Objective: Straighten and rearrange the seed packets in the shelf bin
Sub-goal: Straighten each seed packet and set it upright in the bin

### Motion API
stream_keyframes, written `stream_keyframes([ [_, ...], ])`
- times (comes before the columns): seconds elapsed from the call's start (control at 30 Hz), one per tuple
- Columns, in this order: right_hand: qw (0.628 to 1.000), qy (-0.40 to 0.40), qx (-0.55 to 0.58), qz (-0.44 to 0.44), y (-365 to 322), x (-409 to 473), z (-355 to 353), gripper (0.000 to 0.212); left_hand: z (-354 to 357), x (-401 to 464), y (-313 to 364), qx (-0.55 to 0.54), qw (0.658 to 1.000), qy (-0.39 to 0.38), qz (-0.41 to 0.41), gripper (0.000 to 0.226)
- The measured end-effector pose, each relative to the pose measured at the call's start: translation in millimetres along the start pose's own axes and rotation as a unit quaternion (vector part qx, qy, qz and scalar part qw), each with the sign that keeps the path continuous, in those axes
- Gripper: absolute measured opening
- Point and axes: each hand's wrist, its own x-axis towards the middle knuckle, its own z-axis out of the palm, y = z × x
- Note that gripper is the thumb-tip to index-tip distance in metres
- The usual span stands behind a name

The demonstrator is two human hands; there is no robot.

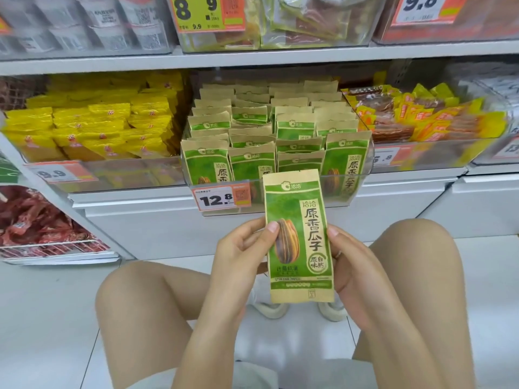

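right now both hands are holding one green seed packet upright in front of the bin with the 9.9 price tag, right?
Not quite: the head view shows the bin behind the green seed packet tagged 12.8. The left hand and right hand do hold it upright.

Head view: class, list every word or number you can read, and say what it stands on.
"洽洽", "原香瓜子": held seed packet.
"12.8": price tag on the seed bin.
"9.9": orange tag, left bin.
"8", "9", "9.9": yellow sign.
"9.8": upper right tag.
Fine print: blurred.
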Motion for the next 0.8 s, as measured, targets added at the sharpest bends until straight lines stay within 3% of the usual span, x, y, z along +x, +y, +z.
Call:
stream_keyframes([
  [0.17, 1.0, -0.019, -0.02, -0.008, 3, -2, 4, 0.032, 3, 3, -9, 0.012, 0.998, 0.063, 0.015, 0.023],
  [0.27, 0.997, 0.013, -0.056, -0.054, 4, -4, 13, 0.024, 8, 6, -21, 0.101, 0.987, 0.109, 0.058, 0.023],
  [0.4, 0.982, 0.043, -0.125, -0.137, 12, -6, 27, 0.018, 15, 4, -27, 0.14, 0.978, 0.13, 0.083, 0.027],
  [0.63, 0.965, 0.019, -0.211, -0.157, 11, -11, 29, 0.03, 15, 1, -20, 0.059, 0.996, 0.073, 0.016, 0.054],
  [0.73, 0.966, 0.016, -0.201, -0.16, 6, -10, 29, 0.017, 11, 3, -21, 0.025, 0.998, 0.053, 0.015, 0.06],
  [0.8, 0.969, 0.031, -0.184, -0.16, 1, -6, 29, 0.009, 11, 3, -20, 0.013, 0.999, 0.036, 0.019, 0.05],
])
